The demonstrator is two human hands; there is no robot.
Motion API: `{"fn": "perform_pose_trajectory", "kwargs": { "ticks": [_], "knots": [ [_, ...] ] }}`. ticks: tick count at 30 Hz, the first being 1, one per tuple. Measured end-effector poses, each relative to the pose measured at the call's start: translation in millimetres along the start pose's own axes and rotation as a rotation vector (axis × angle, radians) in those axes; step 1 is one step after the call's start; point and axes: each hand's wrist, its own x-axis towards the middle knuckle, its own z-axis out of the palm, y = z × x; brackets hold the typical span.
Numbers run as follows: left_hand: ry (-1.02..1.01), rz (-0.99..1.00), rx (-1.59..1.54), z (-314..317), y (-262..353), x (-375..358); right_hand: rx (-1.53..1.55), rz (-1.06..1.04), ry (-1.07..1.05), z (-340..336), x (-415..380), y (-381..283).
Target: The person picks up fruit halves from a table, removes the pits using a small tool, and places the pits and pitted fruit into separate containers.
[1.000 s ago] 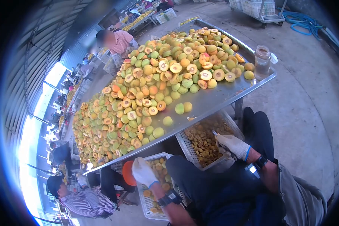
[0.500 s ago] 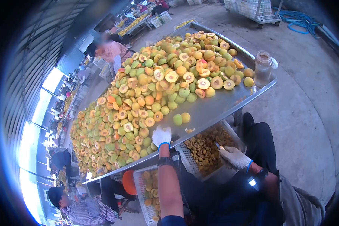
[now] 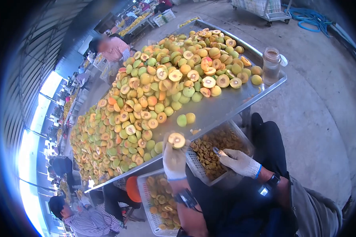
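My gloved left hand grips a peach half just off the table's near edge, its cut face with the stone turned up. My right hand, also gloved, is closed on a small pitting tool with a shiny metal tip, above a white crate of brown stones and scraps. A large heap of peach halves covers much of the metal table. Two halves lie apart from the heap, close to my left hand.
A jar of clear liquid stands at the table's right corner. Below left is a second crate holding peach halves, beside an orange bucket. Co-workers sit at the left and across the table.
My left hand has come back from the table surface toward me and now holds up a peach half. My right hand has shifted slightly left with the tool.
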Motion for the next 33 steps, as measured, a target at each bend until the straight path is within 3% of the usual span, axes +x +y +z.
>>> {"fn": "perform_pose_trajectory", "kwargs": {
  "ticks": [4, 6, 8, 10, 12, 19, 28, 30, 33],
  "knots": [
    [-0.039, 0.0, -0.203, 31.0, -24.9, -53.5, -0.061, 0.007, -0.044, 15.9, -13.1, -15.0],
    [-0.049, -0.015, -0.295, 43.9, -33.5, -68.5, -0.148, -0.109, 0.008, 24.2, -16.4, -11.9],
    [0.004, -0.051, -0.249, 52.0, -39.4, -79.0, -0.185, -0.011, -0.006, 26.5, -21.1, -15.1],
    [0.046, -0.079, -0.293, 60.9, -43.0, -84.8, -0.34, -0.224, 0.112, 30.8, -22.0, -8.2],
    [0.16, -0.077, -0.156, 70.9, -46.2, -84.4, -0.384, -0.261, 0.161, 32.4, -24.8, -5.6],
    [0.133, -0.066, -0.086, 77.0, -62.7, -85.5, -0.612, -0.317, 0.296, 31.7, -23.9, -2.5],
    [0.142, -0.086, -0.156, 59.3, -79.7, -93.4, -0.617, -0.341, 0.341, 25.7, -23.0, -9.6],
    [0.226, -0.121, -0.07, 53.3, -84.2, -96.7, -0.6, -0.357, 0.333, 26.6, -19.5, -12.0],
    [0.154, -0.086, 0.07, 59.3, -87.1, -102.2, -0.577, -0.379, 0.317, 27.8, -15.0, -11.5]
  ]
}}
